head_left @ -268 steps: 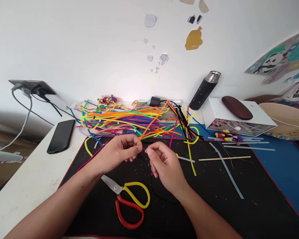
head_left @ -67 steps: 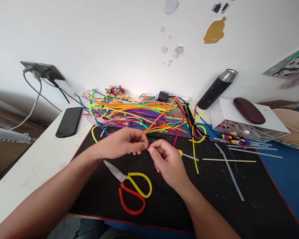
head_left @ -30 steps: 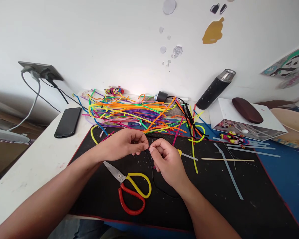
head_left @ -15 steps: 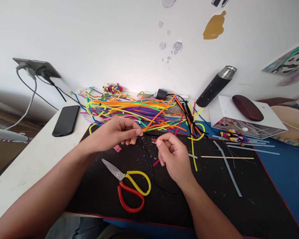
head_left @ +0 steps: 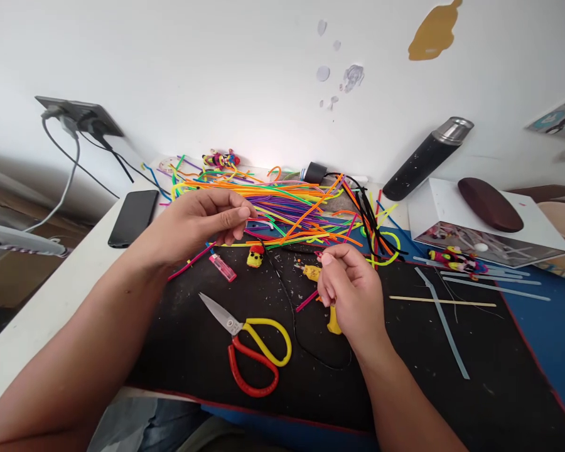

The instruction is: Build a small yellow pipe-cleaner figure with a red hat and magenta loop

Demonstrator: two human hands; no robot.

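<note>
My left hand [head_left: 200, 223] hovers at the near edge of the pile of coloured pipe cleaners [head_left: 282, 210], thumb pressed against curled fingers. A thin black strand [head_left: 289, 307] runs from those fingertips down across the black mat [head_left: 405, 358]. My right hand [head_left: 353, 292] is closed in a pinch on a short pink pipe cleaner [head_left: 306, 302], whose end sticks out below the fingers. A small yellow piece [head_left: 311, 271] lies just left of that hand, and another yellow bit [head_left: 333, 321] shows under it. A small yellow-and-red figure [head_left: 255, 255] lies between my hands.
Red-and-yellow scissors [head_left: 252, 348] and a pink lighter [head_left: 223, 267] lie on the mat. A phone [head_left: 133, 217] is at the left. A black flask [head_left: 426, 157], a white box [head_left: 480, 223] with a dark case on it and several pale sticks [head_left: 445, 314] are at the right.
My hands have drawn apart: the left rose up and left toward the pile, the right shifted right. The lighter and the small figure are now uncovered. The camera has tilted down.
</note>
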